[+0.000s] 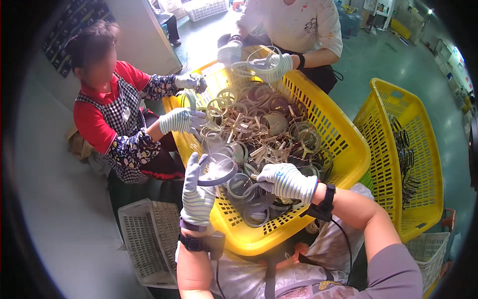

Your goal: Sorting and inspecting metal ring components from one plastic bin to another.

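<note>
In a white glove with grey stripes, my left hand (198, 194) grips a grey ring (221, 175) by its left side, above the near left edge of a large yellow basket (259, 245). My right hand (288, 182), gloved the same way, is closed in a pinch to the right of that ring. A small end pokes out from its fingertips, too small for me to name. Below both hands, the basket holds a heap of pale and grey rings (241, 187), tangled with thin brown strands and short pale sticks (264, 149).
Across the basket, a person in white holds clear rings (256, 65). At the left, a person in red has gloved hands (181, 121) at the basket's rim. A second yellow basket (423, 149) with dark rings stands right; a grey crate (144, 239) sits lower left.
</note>
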`<state>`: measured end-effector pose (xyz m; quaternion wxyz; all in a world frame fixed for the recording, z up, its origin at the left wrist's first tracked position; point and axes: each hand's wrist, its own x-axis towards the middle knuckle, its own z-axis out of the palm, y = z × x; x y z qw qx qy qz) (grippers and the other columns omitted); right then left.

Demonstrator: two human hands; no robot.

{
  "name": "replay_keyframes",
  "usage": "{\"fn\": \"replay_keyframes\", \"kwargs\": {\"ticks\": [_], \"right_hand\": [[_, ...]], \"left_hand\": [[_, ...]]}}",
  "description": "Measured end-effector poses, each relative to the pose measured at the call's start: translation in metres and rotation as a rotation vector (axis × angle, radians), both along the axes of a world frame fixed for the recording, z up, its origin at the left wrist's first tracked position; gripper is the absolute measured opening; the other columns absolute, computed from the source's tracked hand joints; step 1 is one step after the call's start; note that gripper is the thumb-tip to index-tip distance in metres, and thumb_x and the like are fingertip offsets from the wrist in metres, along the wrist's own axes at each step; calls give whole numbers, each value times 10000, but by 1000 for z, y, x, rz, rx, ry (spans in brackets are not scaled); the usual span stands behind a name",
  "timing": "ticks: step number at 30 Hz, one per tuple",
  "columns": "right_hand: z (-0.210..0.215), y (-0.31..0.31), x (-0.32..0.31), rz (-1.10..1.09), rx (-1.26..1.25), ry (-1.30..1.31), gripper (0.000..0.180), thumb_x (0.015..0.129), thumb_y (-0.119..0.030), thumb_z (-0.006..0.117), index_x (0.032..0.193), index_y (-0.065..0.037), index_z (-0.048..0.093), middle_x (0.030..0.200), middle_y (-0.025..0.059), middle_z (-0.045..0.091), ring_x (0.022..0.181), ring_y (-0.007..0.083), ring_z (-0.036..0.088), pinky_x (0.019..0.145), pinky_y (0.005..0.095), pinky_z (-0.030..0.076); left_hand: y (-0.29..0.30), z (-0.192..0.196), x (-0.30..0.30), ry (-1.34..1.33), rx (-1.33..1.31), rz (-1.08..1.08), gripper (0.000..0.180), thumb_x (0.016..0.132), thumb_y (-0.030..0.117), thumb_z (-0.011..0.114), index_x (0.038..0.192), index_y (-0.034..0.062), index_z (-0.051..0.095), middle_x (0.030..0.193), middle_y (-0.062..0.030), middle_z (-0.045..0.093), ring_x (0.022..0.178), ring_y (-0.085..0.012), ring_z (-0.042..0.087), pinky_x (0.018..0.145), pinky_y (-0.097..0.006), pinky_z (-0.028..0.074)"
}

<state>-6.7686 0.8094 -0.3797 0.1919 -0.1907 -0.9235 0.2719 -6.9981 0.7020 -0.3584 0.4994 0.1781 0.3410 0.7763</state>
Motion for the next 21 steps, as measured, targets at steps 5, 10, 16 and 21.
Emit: {"fn": "replay_keyframes", "kwargs": {"ticks": [5,10,16,21], "right_hand": [[-2,3,-10,-31,-26,7,73,770,-150,634,819,-96,632,767,115,609,720,325,615,632,398,500],[1,12,-11,-116,-58,-7,98,804,-123,666,882,-81,625,788,108,629,711,308,626,620,355,509],[12,22,-6,-162,-226,73,122,860,-170,621,890,-56,589,762,137,620,694,285,619,617,354,482],[22,47,13,-341,-412,351,146,840,-17,609,983,-42,594,845,20,620,763,90,575,722,246,492]], "left_hand": [[-1,9,-2,19,-24,11,557,867,323,643,1326,64,462,1235,-184,460,1085,-304,517,987,-479,419],[4,12,-4,4,-8,16,563,868,328,635,1329,59,454,1242,-194,455,1107,-313,506,998,-482,408],[-2,30,-2,-53,1,-29,636,830,367,664,1336,54,439,1244,-181,484,1025,-338,567,895,-458,500],[1,25,10,-71,-8,-152,632,841,415,624,1334,58,458,1237,-185,530,1147,-368,517,963,-522,436]]}}
